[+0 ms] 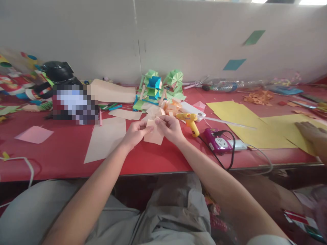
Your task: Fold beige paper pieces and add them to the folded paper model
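Between my two hands is a small piece of pale peach paper (154, 136), held just above the red table (143, 161). My left hand (137, 133) pinches its left edge between thumb and fingers. On the other side, my right hand (170, 127) pinches the upper right part of the paper. Just beyond my fingers lie folded peach paper pieces (173, 107) in a loose pile. A yellow hot glue gun (191, 123) with a clear glue stick rests right of my right hand. Green and blue folded paper models (154, 85) stand behind the pile.
A purple power strip (218, 142) with a looping black cord sits at the right front. Yellow paper sheets (245, 126) lie farther right, under another person's hand (310, 133). At left are a cream sheet (106, 137), a pink sheet (34, 134) and a white cable (28, 164).
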The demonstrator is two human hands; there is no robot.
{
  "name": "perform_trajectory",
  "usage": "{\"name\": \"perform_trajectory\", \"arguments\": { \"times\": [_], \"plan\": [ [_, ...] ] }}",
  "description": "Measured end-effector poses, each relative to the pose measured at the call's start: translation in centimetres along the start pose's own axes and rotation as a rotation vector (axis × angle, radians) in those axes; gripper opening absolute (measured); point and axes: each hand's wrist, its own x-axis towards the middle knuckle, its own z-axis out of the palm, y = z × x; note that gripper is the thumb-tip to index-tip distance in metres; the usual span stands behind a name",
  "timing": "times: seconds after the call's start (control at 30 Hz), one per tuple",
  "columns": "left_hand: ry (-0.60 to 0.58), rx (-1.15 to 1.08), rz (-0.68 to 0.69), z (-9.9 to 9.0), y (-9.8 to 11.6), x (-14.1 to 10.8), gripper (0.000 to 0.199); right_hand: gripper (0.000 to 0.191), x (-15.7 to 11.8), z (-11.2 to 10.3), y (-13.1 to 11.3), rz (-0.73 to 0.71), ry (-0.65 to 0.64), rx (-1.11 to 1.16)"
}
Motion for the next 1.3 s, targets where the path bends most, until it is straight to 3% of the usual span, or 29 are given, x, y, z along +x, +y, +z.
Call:
{"name": "perform_trajectory", "arguments": {
  "times": [0.1,0.3,0.43,0.67,0.83,1.0,1.07,1.3],
  "plan": [
    [0.011,0.043,0.067,0.3,0.3,-0.2,0.039,0.047,0.0,-0.1,0.0,-0.017,-0.006,-0.028],
    [0.245,0.313,0.246,0.9,0.8,-0.6,0.03,0.046,-0.3,0.1,-0.6,-0.083,-0.036,-0.059],
    [0.318,0.353,0.268,0.9,0.7,-0.8,0.026,0.046,-0.4,0.3,-0.8,-0.087,-0.066,-0.065],
    [0.243,0.323,0.281,0.8,0.9,-0.8,0.034,0.043,-0.2,0.2,-0.4,-0.093,-0.08,-0.027],
    [0.314,0.396,0.358,0.6,0.9,-0.9,0.041,0.038,0.0,0.3,-0.1,-0.125,-0.025,0.025],
    [0.157,0.231,0.271,0.4,0.5,-0.5,0.031,0.036,0.3,-0.1,0.2,-0.126,0.093,0.006],
    [0.165,0.246,0.245,0.3,0.4,-0.4,0.032,0.037,0.4,-0.3,0.3,-0.131,0.113,-0.017],
    [0.2,0.251,0.184,-0.2,0.1,-0.2,0.032,0.05,0.6,-0.5,0.1,-0.037,-0.029,-0.05]
  ]
}}
